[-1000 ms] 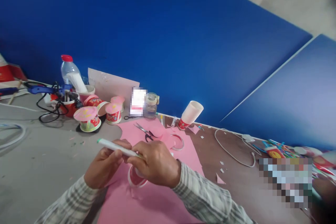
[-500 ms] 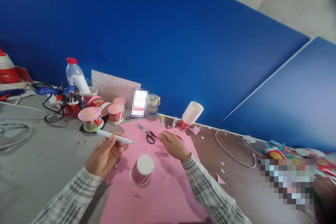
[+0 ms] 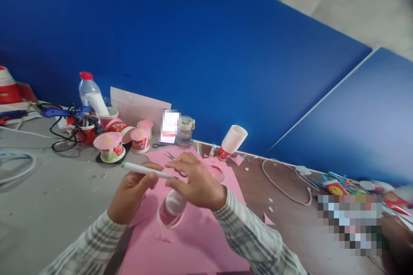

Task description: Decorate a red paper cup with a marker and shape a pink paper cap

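Observation:
My left hand (image 3: 129, 193) is closed round a white marker (image 3: 145, 170) with a green end, held level above the table. My right hand (image 3: 196, 184) is at the marker's other end, fingers pinched on its tip. Just under the right hand, a red paper cup (image 3: 169, 215) stands upside down on a pink paper sheet (image 3: 193, 245). Scissors (image 3: 169, 155) lie on the sheet beyond my hands, mostly hidden by the right hand.
Decorated cups (image 3: 109, 146) with pink tops, a water bottle (image 3: 88, 92) and a blue glue gun (image 3: 61, 112) crowd the back left. A glass jar (image 3: 185, 131), a tipped paper cup (image 3: 232, 141) and a white cable (image 3: 284, 184) lie to the right. A blue wall stands behind.
Half a second ago my right hand was off the marker, out by the scissors; it has come back and closed on the marker's tip. The left hand kept its hold.

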A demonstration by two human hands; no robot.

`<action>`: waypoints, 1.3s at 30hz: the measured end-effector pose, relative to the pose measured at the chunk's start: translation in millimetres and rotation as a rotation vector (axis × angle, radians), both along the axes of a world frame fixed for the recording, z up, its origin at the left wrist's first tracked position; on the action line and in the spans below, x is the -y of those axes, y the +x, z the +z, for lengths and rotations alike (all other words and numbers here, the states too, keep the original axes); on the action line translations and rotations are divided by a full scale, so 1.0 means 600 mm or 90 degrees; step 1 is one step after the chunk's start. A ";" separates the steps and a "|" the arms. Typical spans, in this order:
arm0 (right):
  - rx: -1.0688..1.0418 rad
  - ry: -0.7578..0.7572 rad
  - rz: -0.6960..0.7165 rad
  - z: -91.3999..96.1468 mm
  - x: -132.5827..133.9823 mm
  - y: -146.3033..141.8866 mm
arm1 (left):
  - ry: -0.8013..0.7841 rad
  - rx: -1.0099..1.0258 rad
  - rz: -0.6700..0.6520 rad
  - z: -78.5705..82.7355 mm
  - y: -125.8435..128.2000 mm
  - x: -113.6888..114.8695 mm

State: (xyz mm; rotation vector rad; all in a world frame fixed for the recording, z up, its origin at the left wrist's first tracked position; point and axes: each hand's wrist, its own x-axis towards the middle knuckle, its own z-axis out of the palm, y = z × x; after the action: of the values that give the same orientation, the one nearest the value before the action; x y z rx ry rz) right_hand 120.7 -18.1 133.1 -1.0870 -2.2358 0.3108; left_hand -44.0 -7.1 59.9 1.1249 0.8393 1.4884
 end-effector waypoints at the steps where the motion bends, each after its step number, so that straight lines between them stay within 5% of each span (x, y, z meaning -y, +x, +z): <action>1: 0.064 0.045 0.005 0.008 0.007 -0.009 | 0.041 -0.033 0.020 0.008 0.005 0.005; 6: 0.189 0.150 -0.061 0.023 0.023 -0.021 | 0.145 -0.110 0.039 0.040 0.025 0.024; 11: -0.101 0.101 -0.129 0.006 0.032 0.034 | 0.192 -0.241 -0.100 0.011 0.005 0.026; 16: -0.410 -0.019 -0.215 -0.070 0.065 0.088 | 0.168 -0.413 -0.196 -0.067 0.004 0.041; 20: -0.437 -0.115 -0.166 -0.140 0.094 0.083 | 0.116 -0.410 -0.143 -0.086 0.029 0.046; 24: -0.482 -0.108 -0.101 -0.159 0.102 0.065 | 0.015 -0.294 -0.162 -0.065 0.042 0.030; 29: -0.538 -0.028 -0.124 -0.156 0.093 0.049 | -0.112 -0.001 -0.305 -0.045 0.056 0.015; 34: -0.422 0.010 -0.191 -0.187 0.092 0.035 | -0.228 0.206 -0.356 -0.054 0.068 0.020; 39: -0.308 0.109 -0.227 -0.218 0.093 0.032 | -0.258 0.267 -0.367 -0.076 0.070 0.032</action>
State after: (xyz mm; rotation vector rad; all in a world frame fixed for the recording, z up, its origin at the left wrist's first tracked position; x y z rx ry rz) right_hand 140.2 -73.9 2.1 -1.1484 -1.5825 0.1988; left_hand -2.0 -26.5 14.4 0.6380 0.4385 0.9608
